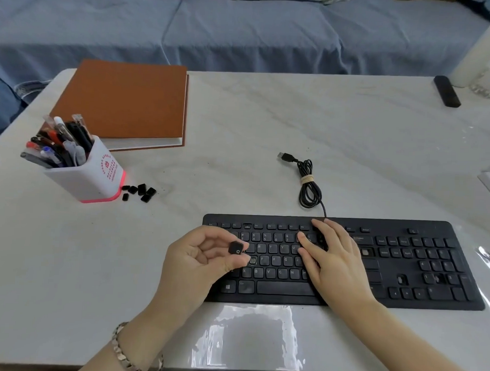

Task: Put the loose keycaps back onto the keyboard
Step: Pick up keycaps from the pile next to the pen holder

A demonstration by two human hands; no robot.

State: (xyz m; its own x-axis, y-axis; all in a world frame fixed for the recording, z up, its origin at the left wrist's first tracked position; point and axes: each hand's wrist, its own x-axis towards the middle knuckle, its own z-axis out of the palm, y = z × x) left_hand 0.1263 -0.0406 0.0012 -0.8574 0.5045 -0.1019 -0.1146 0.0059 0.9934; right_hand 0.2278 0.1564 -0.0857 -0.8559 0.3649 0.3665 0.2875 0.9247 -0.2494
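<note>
Wrist: silver link bracelet point(133, 353), left arm.
Spare pile: small black plastic keycaps point(139, 192) on pale marbled tabletop point(69, 262), well apart from both hands.
Left hand point(205, 256): thumb and forefinger pinch black square keycap marked Q point(237, 248), held over left end of black full-size wired keyboard point(407, 263).
Right hand point(333, 260): fingers straight, flat on middle keys, holding nothing.
Key gap: bare socket point(365, 252) just right of that hand.

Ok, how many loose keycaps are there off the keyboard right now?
7 that I can count: one keycap pinched in the left hand above the keyboard, and six in a cluster on the table beside the pen cup. Others may be hidden behind them.
</note>
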